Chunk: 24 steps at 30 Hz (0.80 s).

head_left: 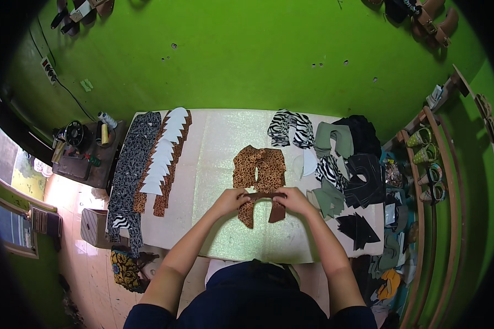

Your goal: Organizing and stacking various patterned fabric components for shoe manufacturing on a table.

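Observation:
Between my two hands hangs a U-shaped leopard-print fabric piece (247, 215), its curved top folded so that a plain brown side shows. My left hand (232, 201) pinches it at the left of the curve, and my right hand (295, 200) grips the right end. Both legs of the piece point toward me, over the table's near part. Just beyond my hands lie more leopard-print pieces (259, 164) of similar curved shape, spread side by side.
Left on the pale table (219, 131) are long rows of dark patterned pieces (132, 164) and leopard pieces topped with white pointed shapes (162, 159). Zebra-print (291, 129), green (335, 140) and black pieces (365, 178) lie right. A wooden rack (428, 159) holds sandals.

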Tool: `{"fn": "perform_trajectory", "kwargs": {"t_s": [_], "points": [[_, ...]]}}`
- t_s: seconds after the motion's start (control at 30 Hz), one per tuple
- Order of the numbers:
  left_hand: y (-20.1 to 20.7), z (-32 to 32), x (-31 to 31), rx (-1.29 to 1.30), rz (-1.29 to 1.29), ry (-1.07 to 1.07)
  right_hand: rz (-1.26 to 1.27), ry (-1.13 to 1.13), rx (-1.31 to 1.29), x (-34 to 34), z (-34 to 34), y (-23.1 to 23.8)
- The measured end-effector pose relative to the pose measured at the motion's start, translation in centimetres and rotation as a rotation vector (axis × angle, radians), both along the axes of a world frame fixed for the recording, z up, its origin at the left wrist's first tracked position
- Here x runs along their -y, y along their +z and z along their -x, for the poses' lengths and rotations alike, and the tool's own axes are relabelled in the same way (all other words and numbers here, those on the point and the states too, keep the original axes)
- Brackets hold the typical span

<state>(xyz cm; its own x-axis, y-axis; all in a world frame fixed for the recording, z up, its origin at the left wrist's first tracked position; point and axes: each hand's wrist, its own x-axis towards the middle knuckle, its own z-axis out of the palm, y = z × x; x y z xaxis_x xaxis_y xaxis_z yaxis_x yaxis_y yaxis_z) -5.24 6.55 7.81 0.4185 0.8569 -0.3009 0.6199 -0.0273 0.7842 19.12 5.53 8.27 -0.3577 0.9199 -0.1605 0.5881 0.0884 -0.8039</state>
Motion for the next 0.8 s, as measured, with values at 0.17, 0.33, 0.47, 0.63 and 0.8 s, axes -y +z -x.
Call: {"fn": "perform_trajectory", "kwargs": {"t_s": [0.17, 0.33, 0.47, 0.63, 0.8], "points": [[-3.7, -0.5, 2.5, -0.017, 0.028, 0.102, 0.144, 0.01, 0.086, 1.9, 0.6, -3.6], [-3.3, -1.6, 2.6, -0.157, -0.362, 0.267, -0.177, -0.203, 0.291, 1.9, 1.0, -4.2], [-2.8, -2.7, 2.0, -0.141, -0.491, 0.235, -0.386, -0.497, 0.451, -1.5, -0.6, -3.7], [-2.5, -5.3, 0.8, -0.108, -0.446, 0.114, -0.482, -0.661, 0.633, -6.1, -3.9, -5.6], [-2.7, -6.4, 0.1, -0.072, -0.451, 0.093, -0.263, -0.736, 0.736, -8.7, -4.7, -5.9]]}}
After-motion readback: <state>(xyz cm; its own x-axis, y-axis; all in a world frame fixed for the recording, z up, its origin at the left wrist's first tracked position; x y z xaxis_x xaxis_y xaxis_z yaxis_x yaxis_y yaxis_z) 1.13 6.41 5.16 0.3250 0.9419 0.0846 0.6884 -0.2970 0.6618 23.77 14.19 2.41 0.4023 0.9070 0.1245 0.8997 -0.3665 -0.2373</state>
